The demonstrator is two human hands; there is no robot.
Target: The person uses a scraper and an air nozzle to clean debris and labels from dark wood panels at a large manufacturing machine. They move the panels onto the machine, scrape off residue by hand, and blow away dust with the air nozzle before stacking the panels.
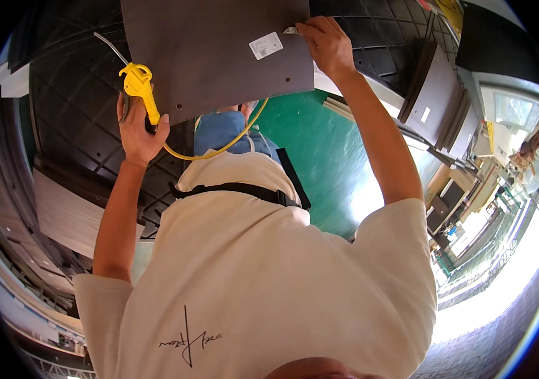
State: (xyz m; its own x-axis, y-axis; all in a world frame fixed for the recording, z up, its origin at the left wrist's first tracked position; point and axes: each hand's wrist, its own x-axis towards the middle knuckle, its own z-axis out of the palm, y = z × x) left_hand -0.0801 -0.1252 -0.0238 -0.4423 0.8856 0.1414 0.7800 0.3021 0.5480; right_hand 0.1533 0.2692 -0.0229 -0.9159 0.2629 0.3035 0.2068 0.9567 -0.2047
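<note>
The grey panel lies over a black ribbed worktop, its near edge overhanging the green floor. The right hand pinches its right edge beside a white label. The left hand grips a yellow air gun at the left edge.

We take this for a factory or workshop floor: a glossy green painted floor runs under black moulded plastic pallets, and flat dark grey boards stand in a stack at one side. A yellow air blow gun with a thin metal nozzle on a yellow coiled hose, plus long rows of metal racking in bright light, fit industrial work.
</note>
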